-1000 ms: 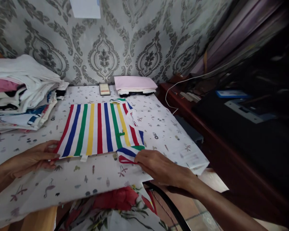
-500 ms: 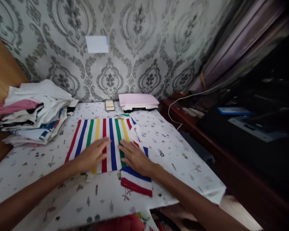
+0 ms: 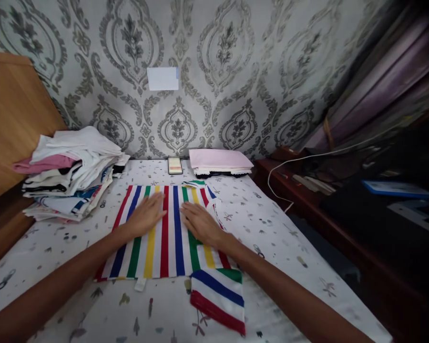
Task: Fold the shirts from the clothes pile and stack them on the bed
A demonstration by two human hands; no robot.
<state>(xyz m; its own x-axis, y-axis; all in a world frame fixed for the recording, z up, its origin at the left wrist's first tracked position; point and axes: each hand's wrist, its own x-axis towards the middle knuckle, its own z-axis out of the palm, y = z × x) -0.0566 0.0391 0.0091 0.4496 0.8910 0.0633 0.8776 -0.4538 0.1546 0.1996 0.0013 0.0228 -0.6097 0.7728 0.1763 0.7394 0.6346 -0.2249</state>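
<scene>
A striped shirt (image 3: 169,247) in red, blue, green, yellow and white lies spread flat in front of me. One short sleeve (image 3: 219,293) sticks out toward me at the near right, and a small white tag (image 3: 140,284) shows at the near edge. My left hand (image 3: 146,213) rests palm down on the left-middle stripes, fingers stretched out. On the right-hand stripes lies my right hand (image 3: 200,223), also flat with its fingers extended. Neither hand grips the cloth. The far sleeve is partly visible beyond the shirt's far right corner.
A pile of mixed clothes (image 3: 75,176) stands at the left beside a wooden board (image 3: 17,114). Folded pink and white cloths (image 3: 219,159) and a small framed card-like item (image 3: 175,166) lie near the wall. A white cable (image 3: 271,174) runs along the dark red furniture (image 3: 271,166) at right.
Both hands have slid away from me over the shirt, staying flat. The view has shifted, so the near sleeve and tag show more fully.
</scene>
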